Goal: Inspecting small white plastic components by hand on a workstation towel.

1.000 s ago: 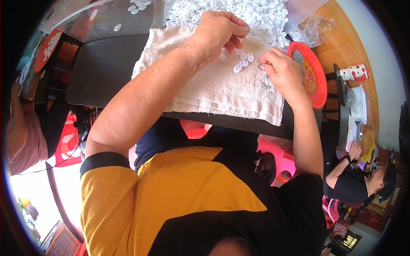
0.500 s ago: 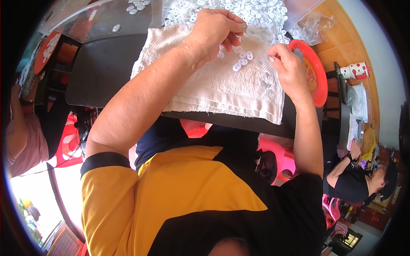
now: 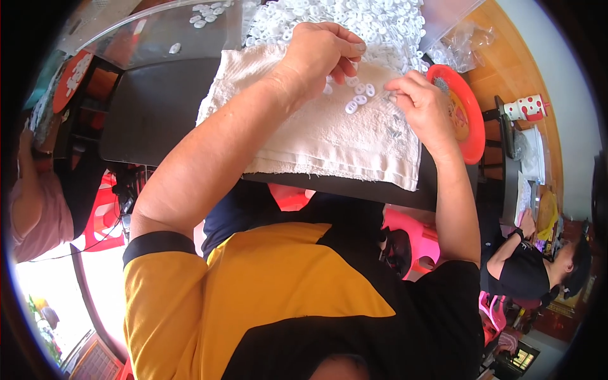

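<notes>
A cream towel (image 3: 304, 142) lies over the dark table edge. On it are several small white oval pieces with holes (image 3: 360, 99) and a few tiny grey metal-looking bits (image 3: 394, 134). My left hand (image 3: 326, 54) is closed above the towel, thumb and fingers pressed together; a bit of white shows under the fingers, but what they hold is unclear. To its right my right hand (image 3: 423, 104) is closed in a pinch beside the oval pieces, and anything in its fingertips is too small to name. A large heap of similar white pieces (image 3: 342, 19) rises behind my left hand.
A red oval tray (image 3: 474, 120) stands at the right of the towel, near a clear plastic bag (image 3: 465, 41). More white pieces (image 3: 206, 14) lie at the far left. A polka-dot cup (image 3: 525, 107) is farther right. Another person (image 3: 522, 266) sits at the right.
My right hand has shifted left, toward the white oval pieces, with its fingers now reaching leftward. My left hand keeps nearly the same pose. The whole view has slid slightly.
</notes>
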`<control>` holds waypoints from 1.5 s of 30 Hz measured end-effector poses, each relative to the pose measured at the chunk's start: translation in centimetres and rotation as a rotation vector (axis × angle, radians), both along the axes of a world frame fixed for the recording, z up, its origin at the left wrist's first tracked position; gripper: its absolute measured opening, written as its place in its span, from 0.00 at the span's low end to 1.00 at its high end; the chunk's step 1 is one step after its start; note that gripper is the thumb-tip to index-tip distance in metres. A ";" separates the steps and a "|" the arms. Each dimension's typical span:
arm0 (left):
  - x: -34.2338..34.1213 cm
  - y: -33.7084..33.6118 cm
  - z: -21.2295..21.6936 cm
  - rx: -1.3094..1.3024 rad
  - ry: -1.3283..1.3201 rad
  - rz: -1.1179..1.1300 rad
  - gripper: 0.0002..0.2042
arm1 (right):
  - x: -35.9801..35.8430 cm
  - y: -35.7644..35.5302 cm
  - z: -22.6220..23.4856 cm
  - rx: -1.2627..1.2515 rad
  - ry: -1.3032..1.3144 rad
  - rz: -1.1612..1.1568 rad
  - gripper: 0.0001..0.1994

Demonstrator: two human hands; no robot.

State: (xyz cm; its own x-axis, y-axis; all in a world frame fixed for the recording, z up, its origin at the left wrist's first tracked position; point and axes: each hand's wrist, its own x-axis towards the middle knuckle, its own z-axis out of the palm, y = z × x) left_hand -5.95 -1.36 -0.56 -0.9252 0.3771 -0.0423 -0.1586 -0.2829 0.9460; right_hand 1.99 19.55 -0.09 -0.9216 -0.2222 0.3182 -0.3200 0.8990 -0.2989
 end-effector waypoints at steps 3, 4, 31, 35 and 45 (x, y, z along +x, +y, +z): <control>-0.1 0.0 0.0 0.043 -0.049 -0.016 0.03 | -0.4 0.8 -0.7 0.005 0.003 0.038 0.07; 0.0 -0.1 0.0 0.062 -0.066 -0.039 0.05 | -0.3 0.8 -0.7 -0.010 0.023 0.042 0.06; 0.2 0.2 0.1 0.167 -0.042 -0.022 0.04 | -3.2 -4.7 2.7 -0.980 -0.228 0.001 0.07; 0.8 0.2 0.4 0.195 -0.002 0.001 0.04 | -3.1 -5.2 2.0 -0.969 -0.129 0.026 0.09; 1.2 0.1 0.7 0.149 0.032 0.010 0.06 | -2.5 -5.6 2.2 -0.968 -0.004 0.065 0.09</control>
State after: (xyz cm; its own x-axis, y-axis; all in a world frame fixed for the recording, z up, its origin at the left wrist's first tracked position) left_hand -4.76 -1.22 0.12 -0.9288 0.3681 0.0432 -0.1256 -0.4223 0.8977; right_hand -0.47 13.97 2.09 -0.9181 0.0837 0.3874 -0.3580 0.2443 -0.9012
